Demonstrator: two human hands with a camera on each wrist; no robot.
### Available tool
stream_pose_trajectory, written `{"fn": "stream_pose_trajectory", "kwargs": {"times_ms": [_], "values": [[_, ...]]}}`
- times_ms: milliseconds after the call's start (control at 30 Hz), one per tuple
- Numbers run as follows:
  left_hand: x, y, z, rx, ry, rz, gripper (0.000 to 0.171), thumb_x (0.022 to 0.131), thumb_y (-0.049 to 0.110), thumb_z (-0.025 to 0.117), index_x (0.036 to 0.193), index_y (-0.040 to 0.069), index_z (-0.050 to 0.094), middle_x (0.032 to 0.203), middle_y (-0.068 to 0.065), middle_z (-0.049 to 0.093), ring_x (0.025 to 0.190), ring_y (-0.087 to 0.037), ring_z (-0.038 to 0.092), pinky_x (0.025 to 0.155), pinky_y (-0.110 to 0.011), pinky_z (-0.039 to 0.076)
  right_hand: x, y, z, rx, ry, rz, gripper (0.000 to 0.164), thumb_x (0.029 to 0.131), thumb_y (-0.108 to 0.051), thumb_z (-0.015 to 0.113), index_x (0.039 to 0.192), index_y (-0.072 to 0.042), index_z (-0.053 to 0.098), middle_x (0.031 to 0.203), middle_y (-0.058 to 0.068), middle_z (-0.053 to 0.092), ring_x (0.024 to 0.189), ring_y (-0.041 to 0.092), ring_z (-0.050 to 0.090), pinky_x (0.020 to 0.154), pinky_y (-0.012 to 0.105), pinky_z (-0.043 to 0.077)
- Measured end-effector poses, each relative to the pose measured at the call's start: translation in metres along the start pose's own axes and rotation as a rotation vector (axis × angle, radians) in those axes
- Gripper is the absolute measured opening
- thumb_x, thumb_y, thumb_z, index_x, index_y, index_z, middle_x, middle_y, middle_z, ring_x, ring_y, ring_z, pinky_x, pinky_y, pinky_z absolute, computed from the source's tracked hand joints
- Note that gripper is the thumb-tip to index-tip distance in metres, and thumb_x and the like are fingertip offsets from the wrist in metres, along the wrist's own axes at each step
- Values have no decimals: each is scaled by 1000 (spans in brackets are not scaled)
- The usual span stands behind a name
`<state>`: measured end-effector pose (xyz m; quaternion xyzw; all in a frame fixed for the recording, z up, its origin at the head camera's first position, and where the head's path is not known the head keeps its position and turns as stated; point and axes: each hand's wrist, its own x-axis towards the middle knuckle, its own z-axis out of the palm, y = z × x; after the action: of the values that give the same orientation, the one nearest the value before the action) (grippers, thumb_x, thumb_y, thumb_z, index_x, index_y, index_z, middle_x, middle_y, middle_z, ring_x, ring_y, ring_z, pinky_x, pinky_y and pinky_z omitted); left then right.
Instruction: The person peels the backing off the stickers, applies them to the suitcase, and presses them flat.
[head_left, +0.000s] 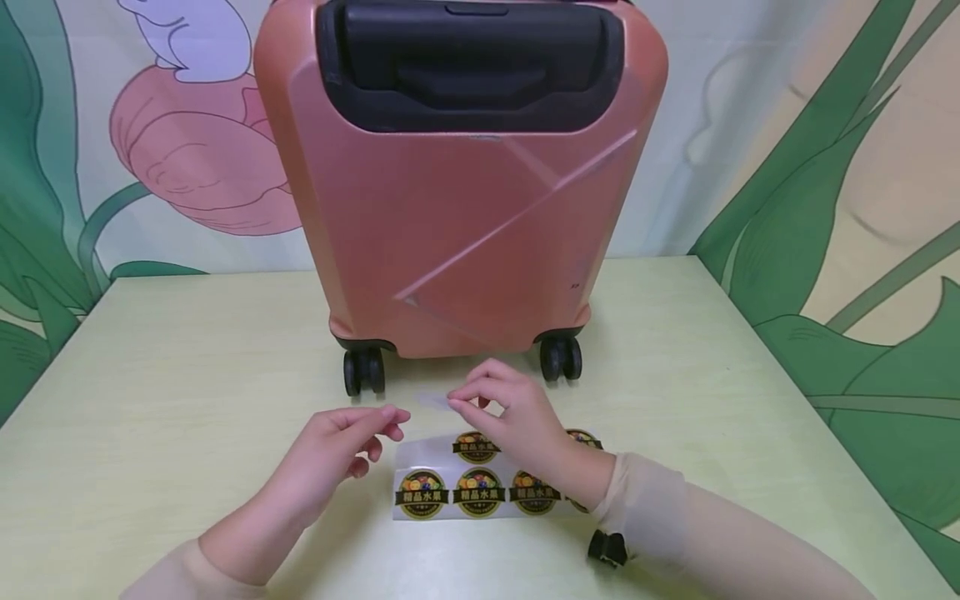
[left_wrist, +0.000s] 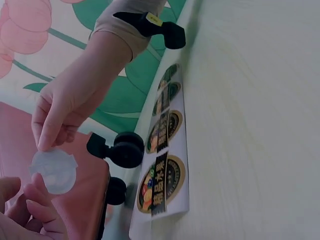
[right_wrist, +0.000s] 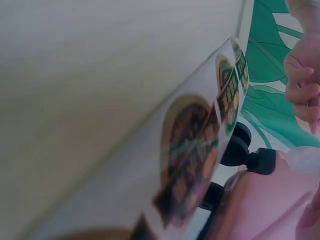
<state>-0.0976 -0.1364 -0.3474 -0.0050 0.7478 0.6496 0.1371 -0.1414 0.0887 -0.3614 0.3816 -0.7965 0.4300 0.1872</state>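
A round sticker (left_wrist: 59,172) shows its pale, translucent back in the left wrist view. My right hand (head_left: 521,421) pinches its edge between thumb and forefinger, above the table in front of the suitcase. Just left of the sticker is my left hand (head_left: 327,454), thumb and forefinger close together, the other fingers loosely curled, holding nothing that I can see. Below both hands lies a sticker sheet (head_left: 423,452) with round black-and-gold fruit labels; its upper left spot is bare. The right forearm hides part of the sheet.
An upright pink suitcase (head_left: 457,225) with black wheels (head_left: 364,371) and a black handle recess (head_left: 472,75) stands behind the hands on the pale table (head_left: 187,375). A black wrist mount (head_left: 607,547) hangs under the right sleeve. A printed leaf-and-flower backdrop (head_left: 810,250) surrounds the table.
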Motion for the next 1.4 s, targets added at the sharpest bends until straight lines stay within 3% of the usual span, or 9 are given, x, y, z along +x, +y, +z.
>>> {"fn": "stream_pose_trajectory", "kwargs": {"times_ms": [167, 333, 533, 933, 1233, 1400], "values": [[1, 5, 7, -68, 12, 7, 33, 91, 30, 60, 102, 1, 69, 81, -3, 63, 64, -13, 48, 52, -22, 36, 4, 1, -4, -255, 27, -352, 10, 75, -6, 76, 84, -6, 73, 83, 0, 62, 72, 12, 57, 65, 19, 46], [4, 7, 13, -74, 26, 4, 30, 90, 27, 62, 100, 0, 70, 77, -1, 63, 61, -12, 47, 52, -21, 35, 5, 1, -5, -401, 25, -513, 5, 80, -9, 72, 84, -7, 73, 81, 0, 62, 68, 13, 58, 62, 23, 46], [9, 6, 15, -55, 43, -12, 27, 89, 24, 64, 97, -1, 70, 74, 1, 62, 59, -11, 47, 51, -21, 36, 3, 0, -5, -482, 15, -615, 13, 89, -6, 61, 85, -9, 73, 82, -1, 64, 71, 13, 59, 60, 22, 44], [13, 1, 18, -57, 42, -12, 24, 87, 22, 66, 89, -1, 67, 71, 1, 58, 60, -12, 47, 50, -22, 37, 3, -2, -6, -626, -14, -819, 24, 92, -2, 51, 90, -8, 74, 86, -1, 67, 71, 13, 58, 64, 23, 45], [15, 1, 19, -41, 57, 13, 20, 87, 12, 61, 95, -5, 67, 71, 0, 59, 60, -12, 48, 51, -22, 38, 3, -3, -7, -640, -27, -819, 25, 93, -3, 51, 89, -9, 74, 86, -1, 67, 72, 13, 58, 64, 23, 45], [15, 0, 20, -7, 87, 54, 20, 87, 12, 63, 94, -6, 66, 70, -1, 59, 60, -13, 48, 51, -22, 39, 3, -3, -6, -619, -26, -766, 23, 92, -2, 52, 89, -9, 74, 85, -1, 66, 72, 13, 59, 66, 23, 46]]}}
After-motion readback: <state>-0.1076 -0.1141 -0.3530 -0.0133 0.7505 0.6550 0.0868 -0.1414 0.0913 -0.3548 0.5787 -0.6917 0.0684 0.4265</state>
